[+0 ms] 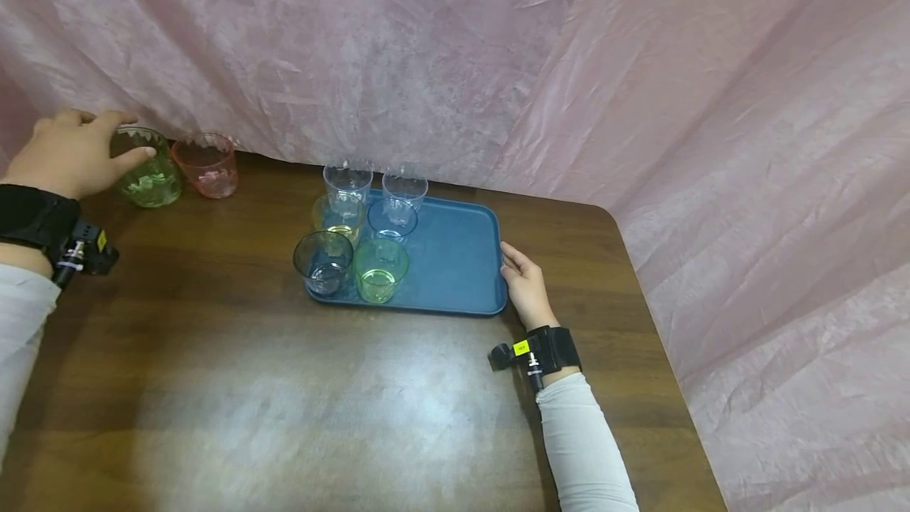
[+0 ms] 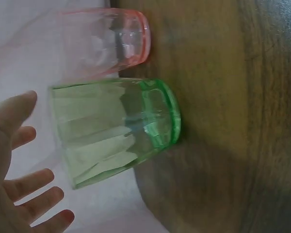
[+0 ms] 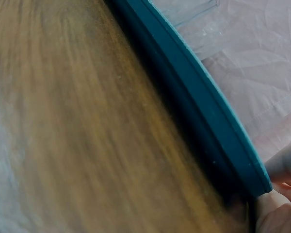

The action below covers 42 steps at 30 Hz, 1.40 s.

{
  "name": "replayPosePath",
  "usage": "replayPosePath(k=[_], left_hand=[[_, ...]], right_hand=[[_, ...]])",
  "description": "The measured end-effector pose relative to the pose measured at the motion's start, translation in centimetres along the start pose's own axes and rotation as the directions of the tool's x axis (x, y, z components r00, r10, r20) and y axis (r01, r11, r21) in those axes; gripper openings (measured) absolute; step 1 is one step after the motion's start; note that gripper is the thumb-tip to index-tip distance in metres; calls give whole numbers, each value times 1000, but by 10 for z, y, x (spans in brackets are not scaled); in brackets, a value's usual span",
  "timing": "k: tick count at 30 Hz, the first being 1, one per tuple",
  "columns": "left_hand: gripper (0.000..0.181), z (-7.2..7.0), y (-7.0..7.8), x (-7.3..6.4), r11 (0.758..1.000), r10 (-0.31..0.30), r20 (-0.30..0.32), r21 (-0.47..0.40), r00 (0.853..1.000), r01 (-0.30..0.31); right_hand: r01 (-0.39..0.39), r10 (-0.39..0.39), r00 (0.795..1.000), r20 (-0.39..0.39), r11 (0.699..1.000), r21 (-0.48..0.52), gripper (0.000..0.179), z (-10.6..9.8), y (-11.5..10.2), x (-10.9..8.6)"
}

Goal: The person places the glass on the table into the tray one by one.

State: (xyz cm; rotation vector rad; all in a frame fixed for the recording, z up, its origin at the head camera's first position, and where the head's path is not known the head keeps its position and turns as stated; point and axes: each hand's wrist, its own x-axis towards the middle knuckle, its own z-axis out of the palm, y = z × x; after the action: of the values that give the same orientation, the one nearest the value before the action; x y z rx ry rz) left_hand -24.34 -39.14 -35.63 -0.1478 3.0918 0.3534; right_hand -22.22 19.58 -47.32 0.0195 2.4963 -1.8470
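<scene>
At the far left, my left hand (image 1: 74,152) spreads around the rim of a green glass (image 1: 152,180). In the left wrist view its fingers stand just off the mouth of that glass. A pink glass (image 1: 208,168) is right beside it. My right hand (image 1: 528,287) holds the right edge of a blue tray (image 1: 455,259), with thumb and fingers at the rim in the right wrist view. On the tray's left half are a smoky grey glass (image 1: 327,279), a light green glass (image 1: 379,283), a yellowish glass (image 1: 343,231) and a bluish glass (image 1: 393,231).
Two clear glasses, a left one (image 1: 347,180) and a right one (image 1: 407,190), stand at the tray's back left. A pink curtain (image 1: 341,46) hangs right behind the brown wooden table (image 1: 320,417). The table's right edge slants down past my right arm.
</scene>
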Motion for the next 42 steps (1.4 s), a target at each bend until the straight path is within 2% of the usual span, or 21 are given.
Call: replayPosePath(k=[5,11,16,23,28,37,42], left_hand=[[86,9,0,2,1000,11,-2,-27,1000,-11],[85,14,1,3,999,4,12,-50,1000,-3],[81,15,-1,4,999,13,48,-48,999,-10],[78,13,-2,8,998,64,85,-14,994,-63],[79,12,-2,12,997,77,114,-12,990,-76],[82,8,-4,12,996,83,111,30,990,-87],[79,7,0,9,996,89,72,22,993,-91]], right_hand=[[12,-12,1000,-8,1000,2,43,0,1,0],[26,-26,1000,-3,1000,7,44,2,3,1],[28,-28,1000,-6,1000,10,43,2,3,2],[21,-21,1000,-2,1000,17,43,2,2,2],[14,-14,1000,-5,1000,17,43,1,2,1],[20,-19,1000,-5,1000,10,44,3,3,2],[14,-14,1000,-6,1000,4,44,4,2,4]])
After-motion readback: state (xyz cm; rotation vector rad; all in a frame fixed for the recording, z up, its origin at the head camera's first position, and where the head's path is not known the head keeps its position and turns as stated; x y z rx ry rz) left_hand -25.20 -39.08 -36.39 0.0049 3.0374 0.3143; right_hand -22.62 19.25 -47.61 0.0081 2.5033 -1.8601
